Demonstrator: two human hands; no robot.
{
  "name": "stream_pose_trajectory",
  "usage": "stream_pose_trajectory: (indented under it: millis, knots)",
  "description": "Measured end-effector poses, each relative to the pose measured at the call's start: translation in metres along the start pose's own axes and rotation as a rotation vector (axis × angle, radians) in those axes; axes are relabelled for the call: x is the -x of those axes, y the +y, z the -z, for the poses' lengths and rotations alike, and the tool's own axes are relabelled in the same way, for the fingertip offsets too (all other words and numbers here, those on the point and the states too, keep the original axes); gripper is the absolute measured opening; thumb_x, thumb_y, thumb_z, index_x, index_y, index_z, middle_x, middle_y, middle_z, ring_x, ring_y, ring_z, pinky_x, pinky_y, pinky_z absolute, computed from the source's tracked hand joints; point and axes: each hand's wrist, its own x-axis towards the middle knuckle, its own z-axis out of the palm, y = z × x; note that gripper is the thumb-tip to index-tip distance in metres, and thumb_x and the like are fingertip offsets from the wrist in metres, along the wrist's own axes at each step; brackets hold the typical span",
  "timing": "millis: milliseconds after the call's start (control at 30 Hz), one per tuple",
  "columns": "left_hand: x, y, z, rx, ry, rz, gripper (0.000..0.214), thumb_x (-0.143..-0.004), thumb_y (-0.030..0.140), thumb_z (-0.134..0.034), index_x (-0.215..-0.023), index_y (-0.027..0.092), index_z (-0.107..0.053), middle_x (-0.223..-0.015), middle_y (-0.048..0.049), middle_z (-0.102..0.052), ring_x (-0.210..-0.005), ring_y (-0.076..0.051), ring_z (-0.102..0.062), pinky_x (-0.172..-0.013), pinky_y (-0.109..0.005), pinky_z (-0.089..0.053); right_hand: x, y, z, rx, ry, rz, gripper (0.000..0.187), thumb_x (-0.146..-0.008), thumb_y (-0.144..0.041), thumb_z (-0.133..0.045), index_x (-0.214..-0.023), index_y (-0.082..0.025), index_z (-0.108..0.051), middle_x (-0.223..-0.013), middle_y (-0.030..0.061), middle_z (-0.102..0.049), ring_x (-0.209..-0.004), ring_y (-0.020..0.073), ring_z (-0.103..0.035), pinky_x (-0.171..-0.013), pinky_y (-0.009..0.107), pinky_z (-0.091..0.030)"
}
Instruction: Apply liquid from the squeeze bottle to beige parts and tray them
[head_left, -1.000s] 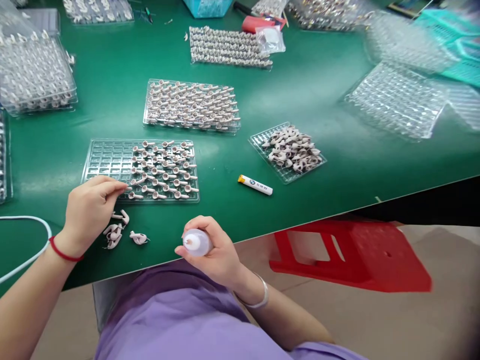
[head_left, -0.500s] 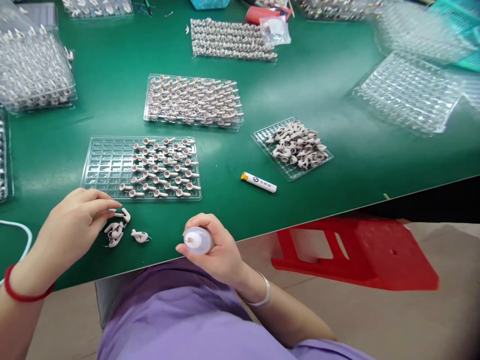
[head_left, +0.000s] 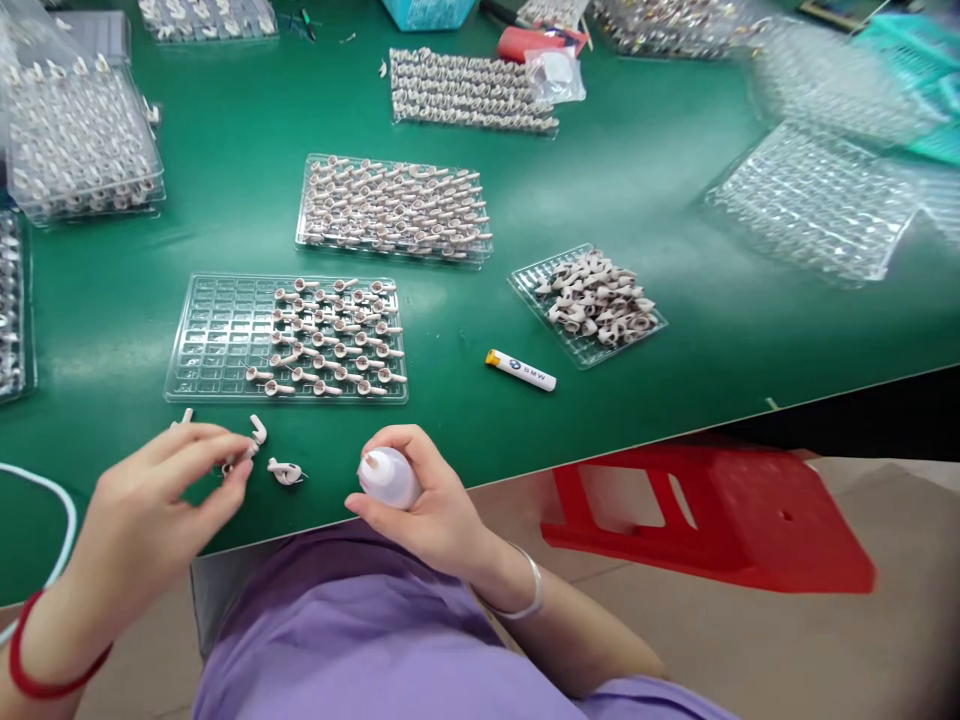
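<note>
My left hand (head_left: 169,490) is over the table's front edge, thumb and fingertips closing on a white earbud shell (head_left: 244,455) that they partly cover. Beside those fingertips lie a stemmed shell piece (head_left: 259,428) and another earbud shell with thin wires (head_left: 286,472). My right hand (head_left: 431,505) is wrapped round a translucent squeeze bottle (head_left: 394,480), its nozzle tilted up and to the left. Behind both hands is a clear plastic tray (head_left: 217,335), its right part filled with rows of earbud shells (head_left: 337,340).
Farther back lies a full tray of earbud shells (head_left: 394,210). To the right are a white lighter (head_left: 521,370), a tray with heaped shells (head_left: 600,295) and stacked clear trays (head_left: 817,200). A red stool (head_left: 765,515) stands beyond the table edge. A white cable (head_left: 64,500) curves at left.
My left hand has moved right and down from the stemmed pieces onto the small cluster of shells. The bottle in my right hand has tilted slightly left.
</note>
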Motion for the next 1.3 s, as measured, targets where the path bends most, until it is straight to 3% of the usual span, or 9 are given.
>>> stream_pose_trajectory:
  millis: [167, 300, 433, 633, 867, 1167, 1300]
  knots:
    - [0.030, 0.026, -0.014, 0.056, 0.012, -0.065, 0.014, -0.090, 0.016, -0.060, -0.102, 0.018, -0.065, -0.090, -0.0007, -0.065, -0.071, -0.009, -0.064, -0.068, -0.018, -0.051, 0.004, -0.003, -0.012, 0.012, -0.119, 0.014, 0.042, -0.078, -0.027, -0.074, -0.110, -0.024, -0.047, -0.094, 0.0008, -0.059, -0.074, 0.0116, -0.058, -0.063, 0.022, -0.048]
    - [0.054, 0.030, -0.024, -0.010, 0.046, -0.010, 0.017, -0.088, 0.012, -0.063, -0.104, 0.015, -0.065, -0.084, -0.0003, -0.063, -0.064, -0.008, -0.062, -0.065, -0.019, -0.050, 0.015, -0.001, -0.014, 0.029, -0.188, 0.017, 0.050, -0.080, -0.022, -0.070, -0.120, -0.024, -0.040, -0.095, 0.0009, -0.057, -0.074, 0.0115, -0.058, -0.062, 0.022, -0.047]
    - [0.067, 0.038, -0.031, 0.164, 0.041, 0.075, 0.021, -0.086, 0.008, -0.063, -0.105, 0.016, -0.064, -0.088, -0.0011, -0.064, -0.070, -0.008, -0.062, -0.067, -0.016, -0.051, 0.020, 0.002, -0.019, -0.008, -0.197, 0.050, 0.048, -0.078, -0.017, -0.070, -0.117, -0.024, -0.044, -0.100, 0.0023, -0.058, -0.079, 0.0124, -0.060, -0.066, 0.023, -0.048]
    - [0.063, 0.048, -0.032, 0.461, -0.089, 0.164, 0.016, -0.085, 0.008, -0.060, -0.091, 0.022, -0.066, -0.079, 0.0028, -0.060, -0.064, -0.006, -0.058, -0.057, -0.014, -0.048, 0.010, 0.001, -0.025, -0.262, -0.406, -0.036, 0.052, -0.074, -0.016, -0.073, -0.117, -0.024, -0.044, -0.096, 0.0009, -0.058, -0.076, 0.0104, -0.058, -0.065, 0.021, -0.047]
    - [0.066, 0.044, -0.033, 0.598, -0.113, 0.227, 0.020, -0.083, 0.010, -0.064, -0.093, 0.027, -0.067, -0.078, 0.0035, -0.060, -0.062, -0.008, -0.057, -0.055, -0.016, -0.048, 0.009, 0.003, -0.024, -0.389, -0.433, -0.085, 0.051, -0.071, -0.015, -0.078, -0.110, -0.024, -0.047, -0.094, -0.0005, -0.056, -0.074, 0.0092, -0.056, -0.064, 0.020, -0.046]
    - [0.066, 0.046, -0.034, 0.604, -0.109, 0.216, 0.022, -0.083, 0.013, -0.065, -0.099, 0.028, -0.070, -0.074, 0.0022, -0.060, -0.069, -0.012, -0.064, -0.057, -0.018, -0.051, 0.008, 0.008, -0.026, -0.469, -0.436, -0.066, 0.047, -0.076, -0.023, -0.077, -0.109, -0.024, -0.043, -0.091, -0.0003, -0.056, -0.071, 0.0090, -0.055, -0.063, 0.021, -0.046]
    - [0.063, 0.039, -0.030, 0.421, -0.040, 0.180, 0.024, -0.085, 0.013, -0.064, -0.105, 0.025, -0.070, -0.080, 0.0016, -0.063, -0.064, -0.009, -0.062, -0.057, -0.018, -0.051, 0.008, 0.001, -0.015, -0.268, -0.420, -0.056, 0.053, -0.078, -0.026, -0.076, -0.118, -0.025, -0.040, -0.099, 0.0017, -0.055, -0.076, 0.0098, -0.055, -0.064, 0.020, -0.047]
